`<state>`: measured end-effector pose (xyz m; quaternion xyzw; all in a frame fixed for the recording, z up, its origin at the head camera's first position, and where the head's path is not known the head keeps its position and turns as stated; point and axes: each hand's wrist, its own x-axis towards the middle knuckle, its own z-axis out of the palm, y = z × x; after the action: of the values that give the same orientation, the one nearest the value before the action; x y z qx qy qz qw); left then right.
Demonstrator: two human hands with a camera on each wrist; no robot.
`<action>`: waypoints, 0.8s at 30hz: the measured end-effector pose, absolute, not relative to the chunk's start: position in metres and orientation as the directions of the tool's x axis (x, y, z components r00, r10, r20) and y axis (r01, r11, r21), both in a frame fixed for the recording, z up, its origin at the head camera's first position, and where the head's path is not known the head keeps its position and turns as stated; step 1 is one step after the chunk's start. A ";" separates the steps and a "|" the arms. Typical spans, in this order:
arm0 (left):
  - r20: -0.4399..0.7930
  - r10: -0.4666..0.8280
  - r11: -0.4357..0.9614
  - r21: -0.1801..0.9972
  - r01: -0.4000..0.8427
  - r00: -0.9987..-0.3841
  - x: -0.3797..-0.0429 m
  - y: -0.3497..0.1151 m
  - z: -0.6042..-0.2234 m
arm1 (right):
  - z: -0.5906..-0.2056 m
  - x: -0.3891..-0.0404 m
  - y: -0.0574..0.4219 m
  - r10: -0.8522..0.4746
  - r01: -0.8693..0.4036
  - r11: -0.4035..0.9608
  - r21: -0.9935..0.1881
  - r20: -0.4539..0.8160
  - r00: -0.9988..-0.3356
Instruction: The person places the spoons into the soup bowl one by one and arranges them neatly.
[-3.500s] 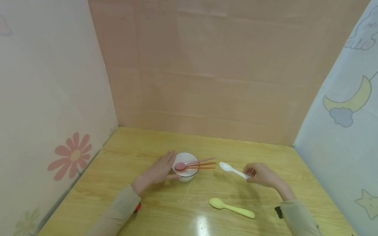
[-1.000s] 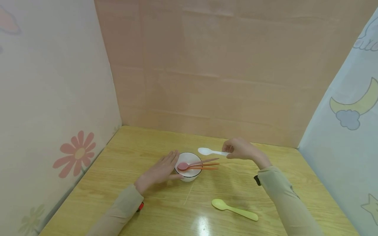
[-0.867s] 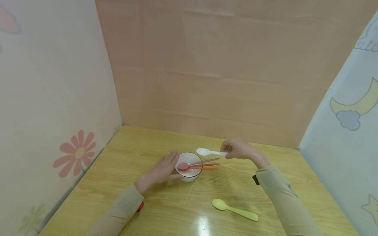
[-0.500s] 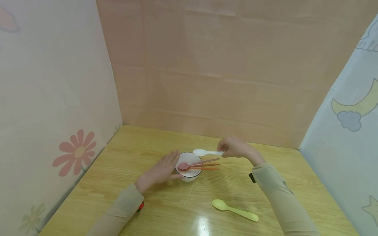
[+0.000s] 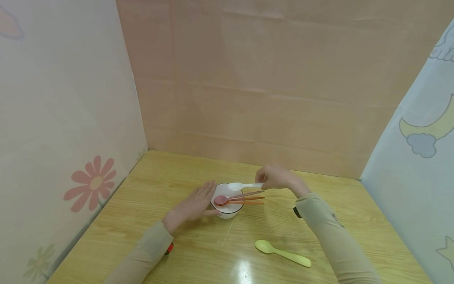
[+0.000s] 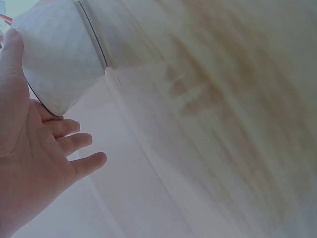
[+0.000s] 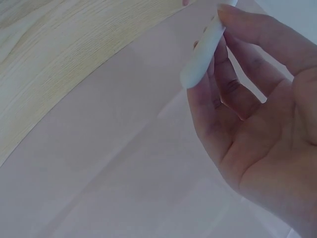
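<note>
A white bowl [image 5: 226,215] with a dark rim stands on the table. My left hand [image 5: 189,205] lies against its left side, fingers straight at the far rim and thumb at the near rim; the left wrist view shows this hand [image 6: 39,144] with fingers spread beside the bowl [image 6: 64,54]. In the bowl rest a pink spoon [image 5: 220,200] and orange spoons [image 5: 253,198], handles sticking out to the right. My right hand [image 5: 278,179] pinches a white spoon [image 5: 244,185] by its handle end, its head over the bowl's far side. Thumb and fingertips hold the handle [image 7: 205,52] in the right wrist view.
A yellow spoon [image 5: 282,253] lies on the wooden table [image 5: 198,252] in front of the bowl, toward the right. A pinkish backdrop [image 5: 248,98] rises behind the table's far edge, with pale printed sheets along both sides.
My right hand has lifted the white spoon from the bowl's right and carried it left, bringing its head over the far rim. My left hand stays at the bowl; the yellow spoon keeps its place.
</note>
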<state>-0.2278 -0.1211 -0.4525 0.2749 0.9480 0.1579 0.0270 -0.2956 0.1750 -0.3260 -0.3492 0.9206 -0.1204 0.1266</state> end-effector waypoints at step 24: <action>0.035 0.518 0.804 0.320 0.501 -0.855 -0.227 -0.123 -0.453 | -0.334 -0.301 0.141 -0.703 -0.662 0.710 -0.239 -0.187 -0.686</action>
<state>-0.2269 -0.1231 -0.4526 0.2683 0.9494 0.1609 0.0271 -0.3005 0.1406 -0.3341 -0.3729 0.9151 -0.0762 0.1334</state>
